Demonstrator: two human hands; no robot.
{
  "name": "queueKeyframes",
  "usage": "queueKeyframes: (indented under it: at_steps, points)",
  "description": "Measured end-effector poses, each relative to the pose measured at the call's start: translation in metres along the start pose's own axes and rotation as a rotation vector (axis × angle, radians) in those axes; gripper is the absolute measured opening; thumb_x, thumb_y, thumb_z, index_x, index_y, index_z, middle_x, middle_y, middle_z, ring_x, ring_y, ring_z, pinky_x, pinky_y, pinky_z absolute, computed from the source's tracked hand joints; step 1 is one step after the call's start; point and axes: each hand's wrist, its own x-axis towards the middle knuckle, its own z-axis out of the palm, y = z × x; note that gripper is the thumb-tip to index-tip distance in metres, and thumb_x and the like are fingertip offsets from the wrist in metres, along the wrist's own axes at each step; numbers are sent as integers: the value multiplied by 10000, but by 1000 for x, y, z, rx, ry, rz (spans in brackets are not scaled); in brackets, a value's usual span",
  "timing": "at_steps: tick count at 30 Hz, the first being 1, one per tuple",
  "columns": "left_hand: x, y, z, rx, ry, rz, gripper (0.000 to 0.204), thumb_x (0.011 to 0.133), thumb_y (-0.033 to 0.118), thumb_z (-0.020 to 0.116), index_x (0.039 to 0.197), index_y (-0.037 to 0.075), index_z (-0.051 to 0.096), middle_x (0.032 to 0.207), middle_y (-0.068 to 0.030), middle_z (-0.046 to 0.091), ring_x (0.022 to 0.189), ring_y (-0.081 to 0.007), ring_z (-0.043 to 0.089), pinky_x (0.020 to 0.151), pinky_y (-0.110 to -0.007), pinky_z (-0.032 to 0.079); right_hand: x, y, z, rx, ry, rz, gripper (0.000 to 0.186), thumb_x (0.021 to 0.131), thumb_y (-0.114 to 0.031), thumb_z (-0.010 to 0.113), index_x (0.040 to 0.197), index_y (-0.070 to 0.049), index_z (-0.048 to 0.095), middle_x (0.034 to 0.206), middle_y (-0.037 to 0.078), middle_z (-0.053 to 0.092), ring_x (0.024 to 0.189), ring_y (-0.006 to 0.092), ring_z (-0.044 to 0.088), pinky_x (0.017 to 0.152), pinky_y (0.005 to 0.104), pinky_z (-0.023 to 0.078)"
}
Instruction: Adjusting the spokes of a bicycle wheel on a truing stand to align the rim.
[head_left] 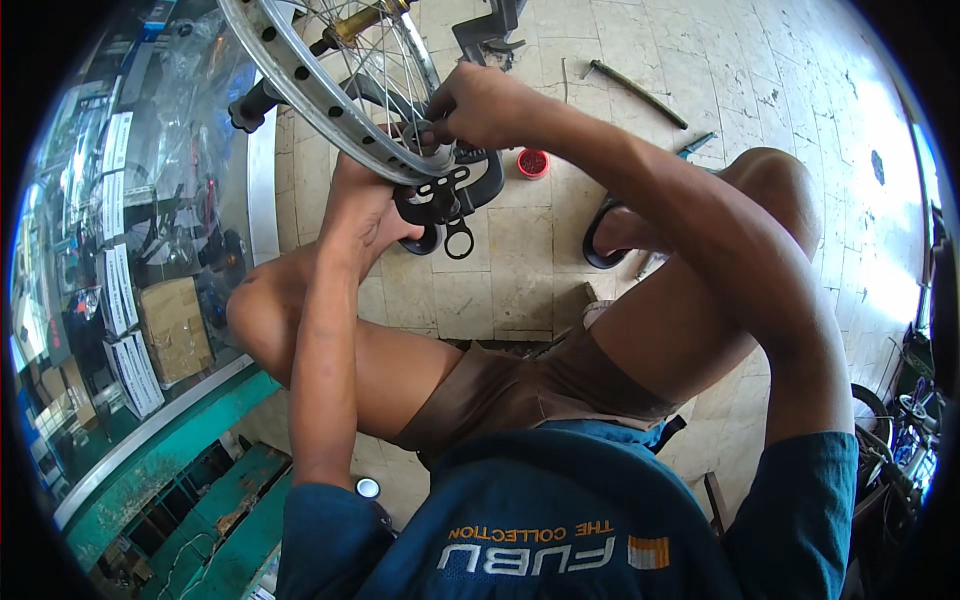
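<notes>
A silver spoked wheel rim [330,115] leans across the top centre, its gold hub [362,22] at the upper edge. The black truing stand [485,190], with a slotted gauge plate [458,205], surrounds its lower part. Around the rim's lower edge my left hand [370,205] is closed, thumb on the outer side and fingertips partly hidden behind the rim. My right hand [478,108] pinches close to the spokes just inside the rim. A small round grey piece [412,132] shows by the fingertips; what the right fingers hold is too hidden to name.
On the tiled floor sit a small red tub [533,177], a dark rod-like tool [640,95] and a teal-handled tool [696,145]. A glass display case [200,230] lines the left side, with a teal wooden bench [215,500] below. Bicycle parts [905,430] crowd the right edge.
</notes>
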Motion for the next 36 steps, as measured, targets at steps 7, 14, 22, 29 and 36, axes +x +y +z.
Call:
queueKeyframes:
  at_steps: [7, 14, 22, 29, 36]
  points:
    - [4, -6, -8, -136, -102, -81, 185, 973, 143, 628, 1132, 61, 675, 1011, -84, 750, 876, -176, 712, 781, -319, 513, -6, -6, 10, -54, 77, 1, 259, 869, -167, 730, 1066, -10, 789, 839, 87, 760, 725, 214, 682, 708, 363, 552]
    - [9, -22, -1, -237, -44, -75, 170, 967, 152, 649, 1118, 78, 675, 993, -76, 737, 876, -162, 697, 780, -320, 494, -11, -1, 13, 117, 68, -43, 320, 859, -166, 734, 1136, -8, 764, 903, 110, 768, 761, 221, 704, 721, 353, 565]
    - [10, -25, 9, -62, 101, -82, 116, 940, 138, 669, 1045, 97, 695, 820, -35, 682, 683, -111, 594, 620, -286, 421, -12, -3, 6, 153, 116, -34, 338, 846, -178, 745, 1134, -2, 744, 939, 124, 764, 760, 224, 706, 723, 345, 578]
    - [13, -32, 2, 72, 168, -62, 87, 909, 121, 697, 991, 98, 713, 697, 0, 615, 561, -75, 475, 511, -256, 320, -16, -10, 11, 111, 125, 41, 289, 842, -182, 751, 1071, -7, 752, 932, 121, 761, 734, 216, 703, 700, 348, 577]
    - [17, -49, -9, 90, 214, -60, 139, 890, 113, 723, 1026, 89, 739, 699, -2, 629, 558, -69, 481, 494, -252, 337, -10, -4, 23, 116, 157, 43, 282, 841, -192, 751, 1066, -21, 764, 886, 126, 753, 705, 230, 699, 684, 358, 573]
